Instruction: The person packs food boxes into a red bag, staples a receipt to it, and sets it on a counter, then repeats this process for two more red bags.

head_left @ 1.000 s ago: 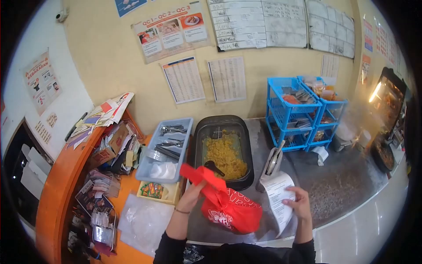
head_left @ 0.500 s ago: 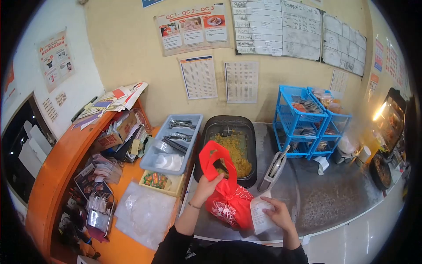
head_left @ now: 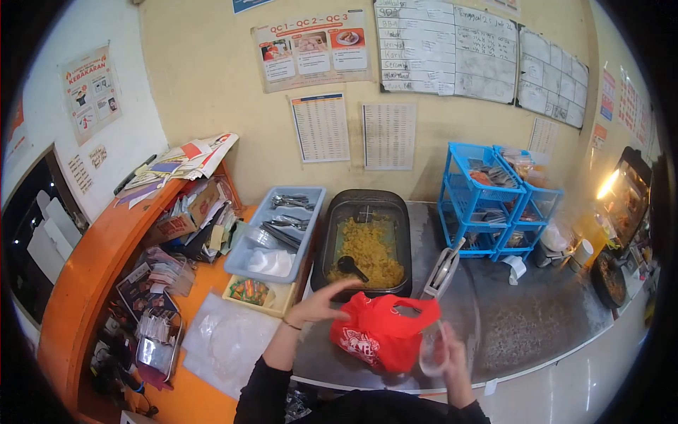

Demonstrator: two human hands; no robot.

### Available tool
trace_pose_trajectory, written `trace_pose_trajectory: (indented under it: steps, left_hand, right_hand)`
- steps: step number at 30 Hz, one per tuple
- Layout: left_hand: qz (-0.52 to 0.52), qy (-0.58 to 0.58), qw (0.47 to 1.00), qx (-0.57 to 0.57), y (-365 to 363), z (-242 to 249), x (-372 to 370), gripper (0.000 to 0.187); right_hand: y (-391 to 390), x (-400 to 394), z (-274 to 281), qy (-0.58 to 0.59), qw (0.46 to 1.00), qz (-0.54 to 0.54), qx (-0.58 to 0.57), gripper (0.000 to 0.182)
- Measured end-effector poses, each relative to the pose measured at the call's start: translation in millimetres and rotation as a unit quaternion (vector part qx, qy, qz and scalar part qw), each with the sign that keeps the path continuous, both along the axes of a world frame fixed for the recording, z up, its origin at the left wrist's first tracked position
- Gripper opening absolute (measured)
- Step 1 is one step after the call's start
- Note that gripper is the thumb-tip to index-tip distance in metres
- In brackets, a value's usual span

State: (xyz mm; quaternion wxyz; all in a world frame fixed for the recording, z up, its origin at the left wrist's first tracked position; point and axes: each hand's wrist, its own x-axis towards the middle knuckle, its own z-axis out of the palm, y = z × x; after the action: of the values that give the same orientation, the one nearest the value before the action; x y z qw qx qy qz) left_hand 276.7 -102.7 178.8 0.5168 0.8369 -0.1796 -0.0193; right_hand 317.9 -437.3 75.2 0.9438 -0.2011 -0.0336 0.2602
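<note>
On the steel bench, close to its front edge, we have the red bag, plump and slumped a little, its handle standing up in a loose loop. Our left hand is at the bag's upper left, its fingers spread and released; whether a fingertip brushes the fabric we cannot tell. Our right hand is at the bag's other side, fingers curled on a pale curved piece. Blur hides whether that piece is paper or clear plastic.

We judge the step in hand to be work on the bag's outside, with the pale piece brought against its flank. From this pose, the next move calls for a steadying left hand and a light right grip, since the bag looks soft enough to give under pressure.

The bag's skin looks like thin, creased fabric with white print. Just beyond it is a dark, round-cornered pan of crumbly yellow rice, a glossy black ladle resting in it. Right of the pan stands a hard grey tool; to the left, filmy plastic sheets lie flat and wrinkled.
</note>
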Motion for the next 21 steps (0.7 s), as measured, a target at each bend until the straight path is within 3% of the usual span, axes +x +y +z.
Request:
trace_pose_trajectory:
  steps: [1,3,4,6,8,10,12,15,16,19,21]
  left_hand:
    - [-0.015,-0.011,1.0,0.017,-6,-16,4,0.072]
    - [-0.045,-0.04,0.997,0.05,-10,-69,17,0.077]
    - [-0.028,-0.104,0.993,0.051,-8,-89,20,0.075]
    - [0.125,-0.079,0.978,0.145,-22,-74,-8,0.064]
    - [0.303,-0.031,0.917,0.259,-52,-42,-46,0.055]
    - [0.334,0.046,0.913,0.231,-74,-30,-60,0.056]
    - [0.358,0.067,0.911,0.193,-79,-28,-66,0.054]
    - [0.363,0.042,0.923,0.124,-67,-17,-75,0.049]
    - [0.343,-0.034,0.929,0.136,-64,-5,-75,0.04]
    - [0.154,-0.319,0.923,0.152,-59,-9,-47,0.036]
    - [0.151,-0.264,0.948,0.097,-70,-2,-35,0.039]
  right_hand:
    - [-12,-2,-63,0.017,0.993,0.092,0.071,0.035]
    - [0,-35,-90,0.044,0.976,0.21,0.041,0.043]
    - [8,-33,-85,0.033,0.983,0.177,0.037,0.044]
    - [24,-25,-70,0.016,0.993,0.111,0.031,0.046]
    - [30,3,-41,0.042,0.996,0.058,0.05,0.043]
    - [36,49,-40,-0.074,0.997,0.006,-0.022,0.039]
    - [32,71,-9,-0.086,0.978,-0.088,-0.167,0.03]
    - [2,65,23,-0.127,0.909,-0.152,-0.366,0.024]
    - [-7,57,35,-0.154,0.878,-0.171,-0.42,0.023]
    - [-19,25,63,-0.278,0.793,-0.202,-0.503,0.022]
    - [-27,12,70,-0.322,0.75,-0.217,-0.536,0.024]
